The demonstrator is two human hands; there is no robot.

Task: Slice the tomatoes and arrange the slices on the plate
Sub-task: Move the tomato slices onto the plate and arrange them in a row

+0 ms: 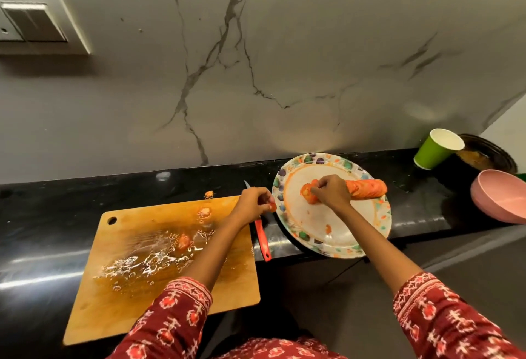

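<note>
- Your right hand [330, 192] is over the middle of the plate [382, 217], fingers pinched on a tomato slice [307, 192] at the near end of the row of slices [367, 187] lying across the plate's far half.
- Your left hand [256, 202] hangs between the cutting board [119, 287] and the plate's rim, fingers curled round what looks like another small slice [272, 207].
- To set the slice well, lean it against the last one so it overlaps evenly, keep the row in a line, and let go only once it rests; a wet slice will likely slide.
- Pass the left hand's piece across afterwards rather than dropping both together.
- A few tomato bits [184, 240] lie on the wet board; judge whether they are usable slices or ends.
- The red-handled knife [262, 233] lies on the tabletop [57, 216] between board and plate, partly under your left hand; mind the blade.
- No brand, label or writing can be read; the green cup [432, 149] and pink bowl [498, 196] are plain.
</note>
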